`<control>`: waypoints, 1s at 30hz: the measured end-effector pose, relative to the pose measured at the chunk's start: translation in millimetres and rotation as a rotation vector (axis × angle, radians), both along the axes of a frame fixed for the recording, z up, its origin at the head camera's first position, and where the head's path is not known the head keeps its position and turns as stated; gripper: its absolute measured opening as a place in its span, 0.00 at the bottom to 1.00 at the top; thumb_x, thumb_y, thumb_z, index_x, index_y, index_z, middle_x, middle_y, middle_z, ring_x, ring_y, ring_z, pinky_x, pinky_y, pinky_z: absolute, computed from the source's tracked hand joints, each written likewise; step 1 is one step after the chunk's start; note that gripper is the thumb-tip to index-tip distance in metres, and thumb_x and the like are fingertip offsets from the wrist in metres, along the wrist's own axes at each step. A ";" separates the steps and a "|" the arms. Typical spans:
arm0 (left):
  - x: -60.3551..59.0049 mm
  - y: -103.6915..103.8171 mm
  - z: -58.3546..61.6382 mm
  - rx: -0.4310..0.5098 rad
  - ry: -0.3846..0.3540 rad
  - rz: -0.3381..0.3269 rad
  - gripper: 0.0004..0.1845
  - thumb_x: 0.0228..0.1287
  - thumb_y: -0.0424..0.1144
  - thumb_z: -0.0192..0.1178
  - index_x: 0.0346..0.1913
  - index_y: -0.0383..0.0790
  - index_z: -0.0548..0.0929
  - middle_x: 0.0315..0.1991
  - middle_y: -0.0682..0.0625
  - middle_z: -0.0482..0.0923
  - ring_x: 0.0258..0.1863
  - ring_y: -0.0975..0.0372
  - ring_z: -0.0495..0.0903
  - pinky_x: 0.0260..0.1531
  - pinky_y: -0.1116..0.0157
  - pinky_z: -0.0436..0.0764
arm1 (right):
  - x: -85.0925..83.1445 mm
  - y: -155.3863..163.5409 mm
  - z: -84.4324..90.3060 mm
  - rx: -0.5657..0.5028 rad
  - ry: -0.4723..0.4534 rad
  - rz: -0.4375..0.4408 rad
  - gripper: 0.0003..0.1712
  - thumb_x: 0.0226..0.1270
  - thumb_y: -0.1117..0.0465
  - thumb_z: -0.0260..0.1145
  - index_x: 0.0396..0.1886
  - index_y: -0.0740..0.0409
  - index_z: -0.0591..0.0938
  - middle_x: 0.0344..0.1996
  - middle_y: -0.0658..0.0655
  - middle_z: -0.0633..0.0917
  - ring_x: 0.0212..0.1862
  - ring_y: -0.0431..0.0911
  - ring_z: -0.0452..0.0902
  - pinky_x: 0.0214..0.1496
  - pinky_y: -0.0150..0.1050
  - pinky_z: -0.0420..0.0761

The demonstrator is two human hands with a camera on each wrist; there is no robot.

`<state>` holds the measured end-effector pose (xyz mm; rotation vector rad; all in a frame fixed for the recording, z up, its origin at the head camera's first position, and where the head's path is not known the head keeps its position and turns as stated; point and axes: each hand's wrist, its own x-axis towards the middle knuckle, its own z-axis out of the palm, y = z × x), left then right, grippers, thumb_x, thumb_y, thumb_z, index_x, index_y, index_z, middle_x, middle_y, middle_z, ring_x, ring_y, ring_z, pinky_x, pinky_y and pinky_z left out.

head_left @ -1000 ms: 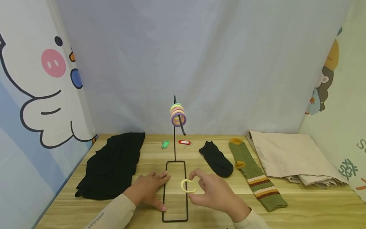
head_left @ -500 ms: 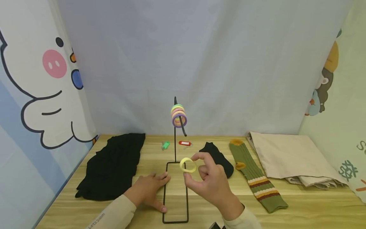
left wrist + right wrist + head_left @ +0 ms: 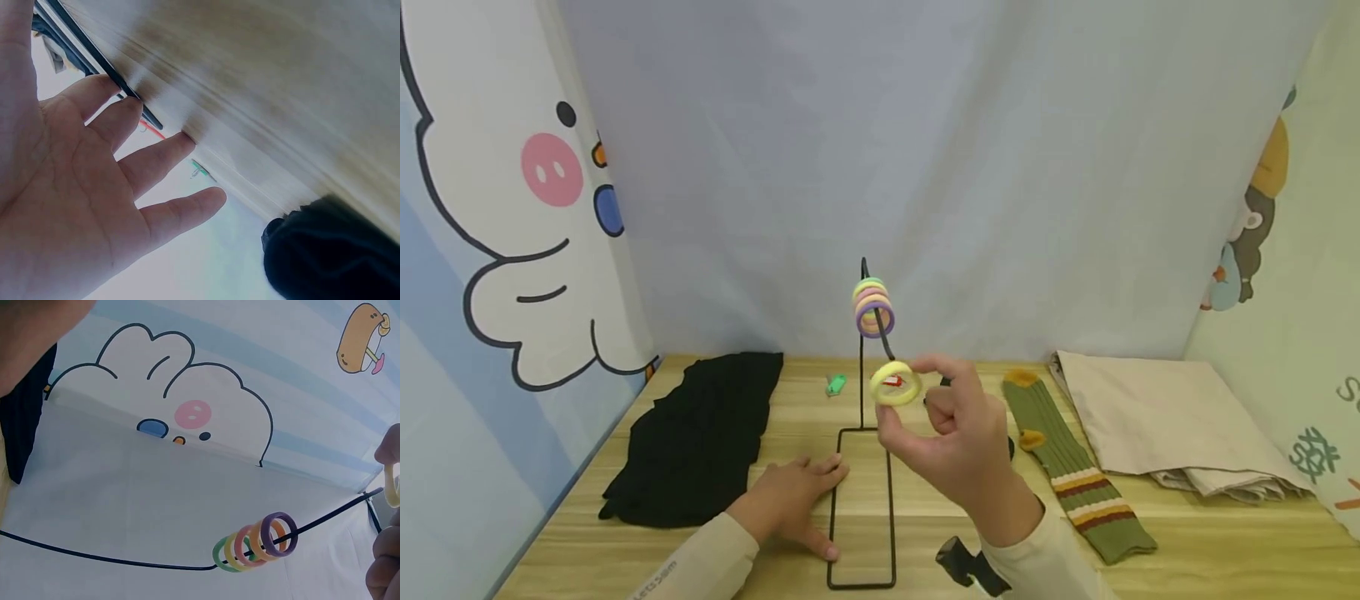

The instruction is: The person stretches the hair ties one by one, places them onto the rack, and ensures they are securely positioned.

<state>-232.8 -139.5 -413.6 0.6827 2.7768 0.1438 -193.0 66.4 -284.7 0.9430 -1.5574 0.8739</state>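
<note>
My right hand (image 3: 970, 437) pinches a yellow hair tie (image 3: 877, 392) between thumb and forefinger, in the air just below the free tip of a black wire stand's arm (image 3: 886, 340). Several pastel hair ties hang along that arm, with a purple hair tie (image 3: 264, 537) nearest the tip. In the right wrist view, the held tie (image 3: 392, 487) is at the right edge, close to the arm's end. My left hand (image 3: 793, 504) rests with spread fingers on the table, its fingertips and thumb at the left bar of the stand's rectangular base (image 3: 892, 517).
Black cloth (image 3: 700, 442) lies on the left. Behind the stand is a green key tag (image 3: 836, 384); a red key tag (image 3: 892, 381) shows through the held tie. A green striped sock (image 3: 1067, 458) and folded beige cloth (image 3: 1157, 408) lie right. My right hand mostly hides a black sock.
My right hand has risen and gone forward with the yellow hair tie, from above the base up to the arm's tip. My left hand stays in place.
</note>
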 end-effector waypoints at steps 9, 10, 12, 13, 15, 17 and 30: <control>-5.1 0.3 -3.9 -0.012 0.011 0.000 0.59 0.29 0.73 0.64 0.70 0.53 0.61 0.71 0.55 0.56 0.67 0.45 0.60 0.52 0.33 0.63 | -29.8 -2.9 7.5 0.081 -0.116 -0.149 0.22 0.50 0.59 0.66 0.43 0.65 0.72 0.05 0.44 0.56 0.10 0.31 0.44 0.13 0.24 0.47; -5.6 0.4 -4.5 -0.011 0.013 -0.001 0.59 0.29 0.73 0.64 0.70 0.53 0.61 0.71 0.55 0.56 0.67 0.45 0.60 0.52 0.33 0.63 | -32.7 -3.0 6.0 0.089 -0.137 -0.160 0.22 0.50 0.60 0.66 0.43 0.65 0.72 0.05 0.45 0.56 0.10 0.31 0.44 0.13 0.24 0.47; -6.2 0.6 -6.1 -0.007 0.016 -0.004 0.59 0.28 0.73 0.64 0.70 0.53 0.61 0.71 0.55 0.57 0.67 0.45 0.60 0.51 0.33 0.63 | -36.9 -2.9 2.2 0.095 -0.170 -0.173 0.23 0.49 0.60 0.67 0.44 0.64 0.72 0.04 0.45 0.56 0.10 0.31 0.43 0.12 0.24 0.47; -6.2 0.4 -6.8 -0.005 0.019 -0.008 0.59 0.28 0.73 0.64 0.70 0.53 0.61 0.71 0.54 0.57 0.67 0.44 0.60 0.51 0.33 0.63 | -38.6 -2.6 0.0 0.097 -0.183 -0.178 0.23 0.48 0.61 0.67 0.44 0.64 0.71 0.04 0.44 0.56 0.10 0.30 0.43 0.12 0.24 0.47; -5.7 0.6 -7.3 -0.001 0.020 -0.013 0.58 0.29 0.73 0.64 0.70 0.53 0.62 0.71 0.54 0.57 0.67 0.44 0.60 0.50 0.33 0.64 | -40.7 -1.8 -4.8 0.098 -0.206 -0.188 0.23 0.48 0.61 0.67 0.44 0.64 0.71 0.04 0.44 0.56 0.10 0.30 0.43 0.13 0.23 0.46; -5.1 0.7 -7.7 -0.003 0.020 -0.012 0.58 0.28 0.73 0.64 0.69 0.53 0.62 0.71 0.54 0.57 0.67 0.44 0.60 0.50 0.33 0.64 | -41.5 -1.4 -8.7 0.095 -0.222 -0.199 0.24 0.47 0.60 0.67 0.44 0.63 0.71 0.04 0.44 0.56 0.10 0.30 0.43 0.13 0.23 0.46; -5.7 1.1 -3.4 -0.016 0.019 -0.008 0.59 0.29 0.74 0.63 0.70 0.54 0.61 0.71 0.55 0.56 0.67 0.46 0.60 0.52 0.35 0.64 | -38.7 6.5 -42.8 0.110 -0.358 -0.237 0.24 0.49 0.57 0.68 0.44 0.61 0.73 0.05 0.41 0.54 0.10 0.28 0.41 0.12 0.21 0.44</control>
